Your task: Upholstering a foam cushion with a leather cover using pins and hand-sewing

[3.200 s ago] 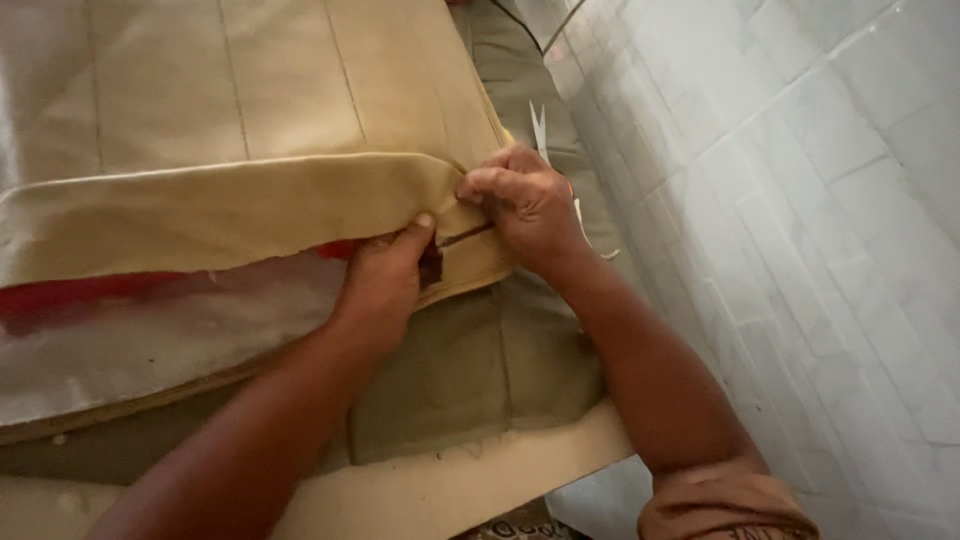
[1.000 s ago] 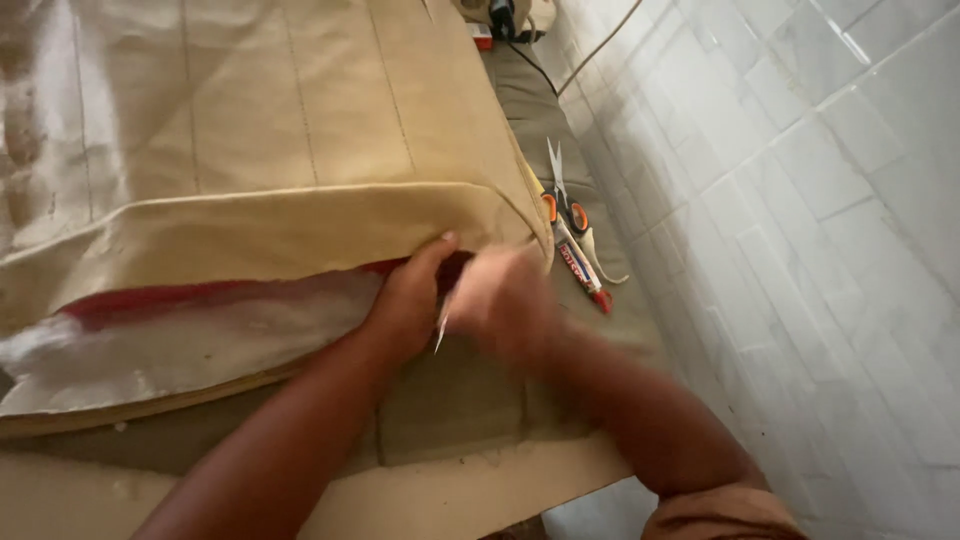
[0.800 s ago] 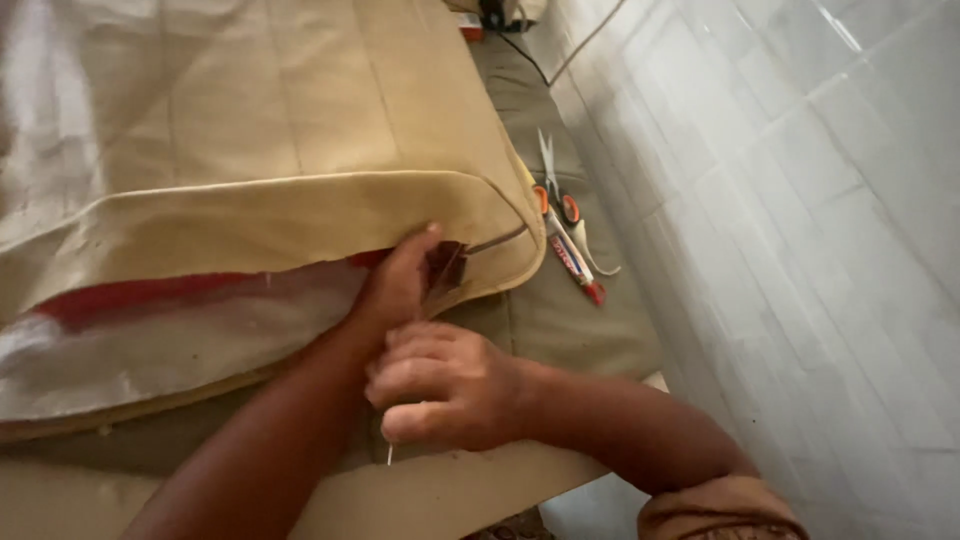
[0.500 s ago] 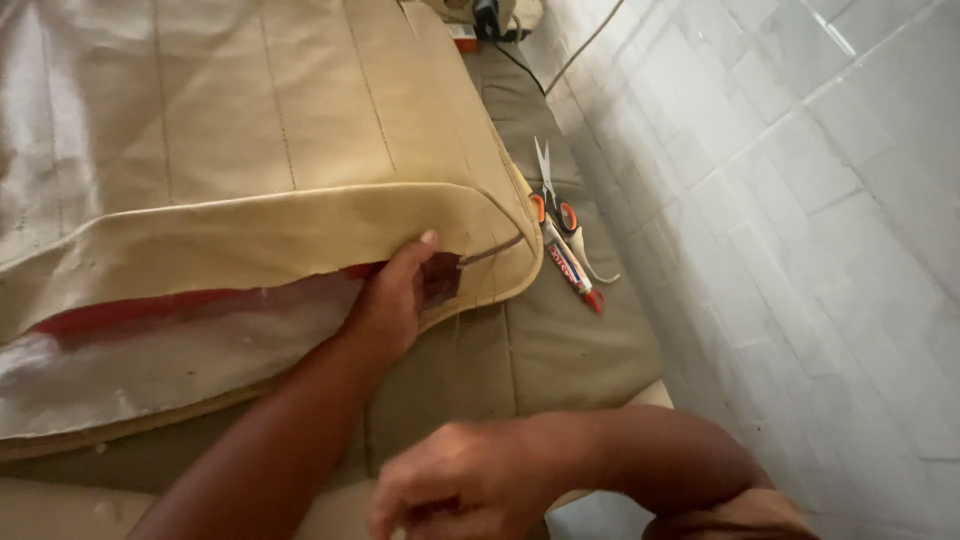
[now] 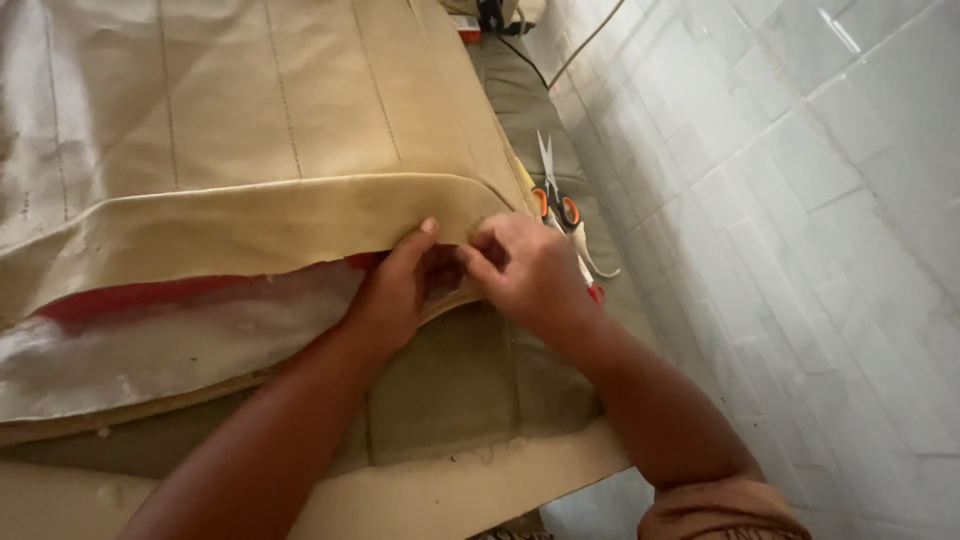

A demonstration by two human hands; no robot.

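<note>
A large tan stitched cover lies over the work surface, its front edge folded back as a tan flap over a red strip and white padding. My left hand pinches the flap's edge near its rounded corner, thumb on top. My right hand is right beside it at the same corner, fingers closed on the flap's edge. Whether it holds a needle I cannot tell.
Scissors with orange handles and a red-tipped tool lie on the olive cloth along the white tiled wall. A cable runs at the top. A pale board edge is nearest me.
My right hand pulled away from the corner toward me, down to the lower part of the view, then came back to the flap corner. The left hand stayed pinching the edge.
</note>
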